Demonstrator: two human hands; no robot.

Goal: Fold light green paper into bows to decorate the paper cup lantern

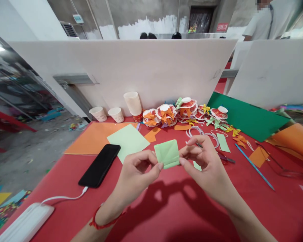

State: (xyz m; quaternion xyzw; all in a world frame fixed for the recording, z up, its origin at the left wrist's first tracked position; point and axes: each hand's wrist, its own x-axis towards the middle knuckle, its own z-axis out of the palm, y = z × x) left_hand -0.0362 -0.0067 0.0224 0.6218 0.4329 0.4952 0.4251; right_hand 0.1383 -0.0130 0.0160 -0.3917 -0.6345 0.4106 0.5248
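Observation:
A small light-green square of folded paper [167,154] is held up above the red table, with creases across it and a folded strip along its lower edge. My left hand [141,171] pinches its lower left corner between thumb and forefinger. At the lower right corner, my right hand [203,161] grips it with the thumb and a finger, the forefinger raised. A dark tip, perhaps of scissors, shows behind the right hand's fingers. Beyond the left hand lies a larger light-green sheet [128,139] on an orange sheet [91,137].
A black phone [99,165] cabled to a white power bank [27,222] lies at left. Along the white partition [131,67] stand paper cups [132,102] and frilled cup crafts with paper bows [166,116]. Scissors [226,157], a blue pencil [255,167] and a green sheet [247,116] are at right.

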